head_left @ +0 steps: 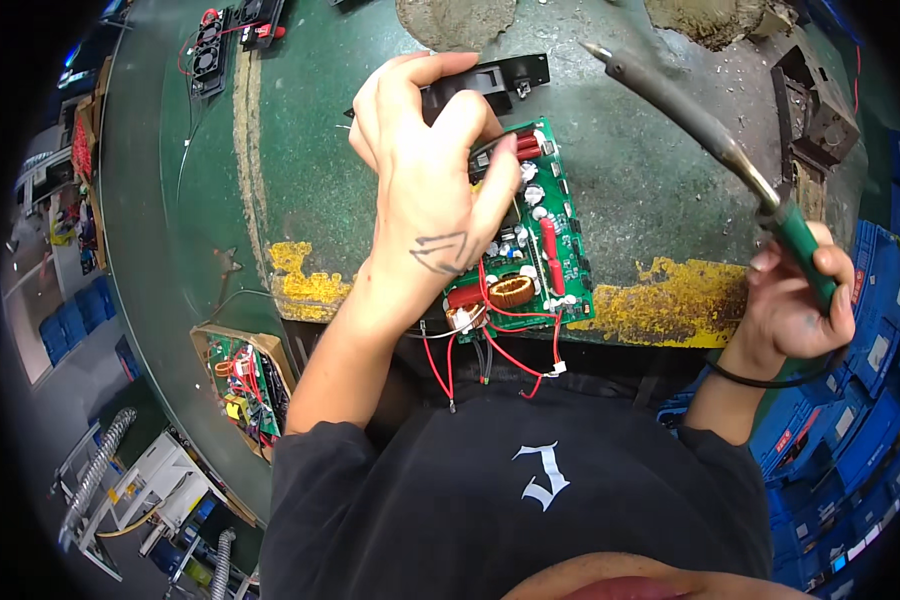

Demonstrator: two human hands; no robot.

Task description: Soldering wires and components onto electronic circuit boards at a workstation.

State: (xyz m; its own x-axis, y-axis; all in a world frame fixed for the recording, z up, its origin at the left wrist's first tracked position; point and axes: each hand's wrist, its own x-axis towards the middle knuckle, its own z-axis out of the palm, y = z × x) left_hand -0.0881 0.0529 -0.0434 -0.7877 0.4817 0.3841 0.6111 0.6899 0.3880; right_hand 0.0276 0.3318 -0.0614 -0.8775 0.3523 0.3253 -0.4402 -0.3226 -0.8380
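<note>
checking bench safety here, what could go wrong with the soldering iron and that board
1. The right hand holds the soldering iron raised, tip in the air near the left hand; a slip might burn it.
2. The circuit board sits at the table edge with red wires hanging off; a snag could pull it down.

Electronics workshop — worn green bench [650,190], soldering iron [710,130], circuit board [540,240]

Black short-sleeve tee, sleeves end above elbows, forearms bare. White angular emblem on chest, between the two arms. Left hand [425,190]: dark line tattoo on back, triangular arrow shape near wrist. Right hand [795,300]: thin black band round wrist just below it. No gloves, no rings visible.
</note>
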